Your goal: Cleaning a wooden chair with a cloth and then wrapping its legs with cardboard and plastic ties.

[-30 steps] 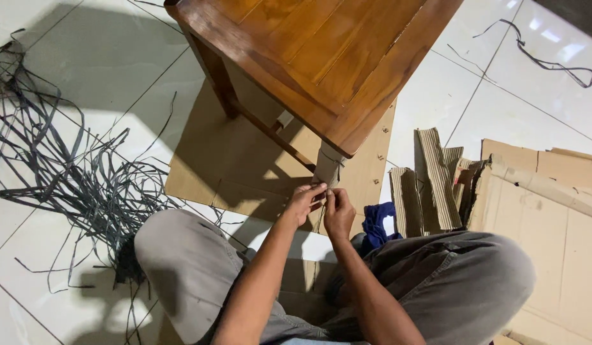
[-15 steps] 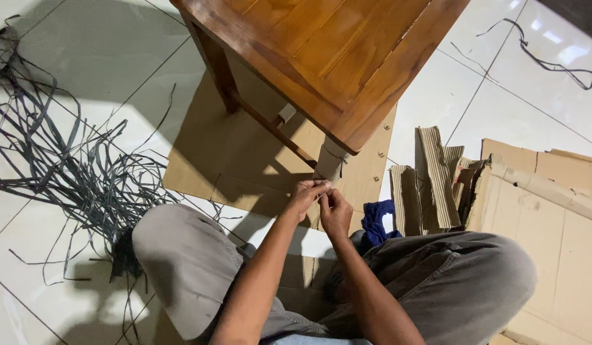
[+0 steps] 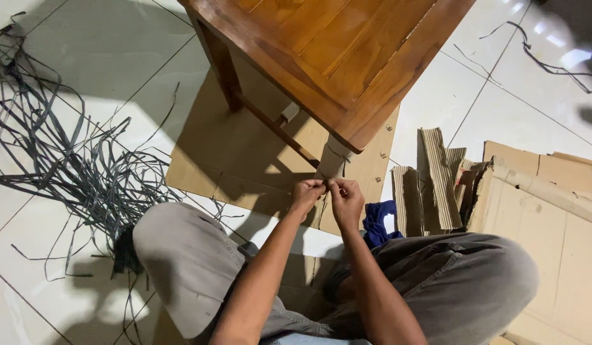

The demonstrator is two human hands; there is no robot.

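Both hands meet at the foot of the nearest table leg [image 3: 331,163], which is wrapped in cardboard. The left hand [image 3: 307,195] and the right hand [image 3: 347,199] sit side by side, fingertips pinched together on the lower edge of the wrap; a thin dark strap seems to run around the leg just above them, but what exactly the fingers pinch is too small to tell. The leg stands on a flat cardboard sheet [image 3: 213,160] spread on the floor [image 3: 66,243], near the sheet's front edge.

Above the hands the wooden table [image 3: 334,45] fills the top middle of the view, its corner right over the wrapped leg. A second leg [image 3: 219,64] and a low rail [image 3: 273,131] show in shadow behind.

The person sits on the floor, knees in grey trousers [image 3: 181,262] spread to either side of the arms. A blue cloth [image 3: 378,222] lies just beside the right hand, against the right knee. Beyond it stand strips of corrugated cardboard [image 3: 433,179], and further right lie larger cardboard panels [image 3: 551,211]. A tangle of dark straps [image 3: 66,166] spreads over the tiles on the left, touching the left knee. One more loose strap [image 3: 545,61] lies on the tiles at top right.
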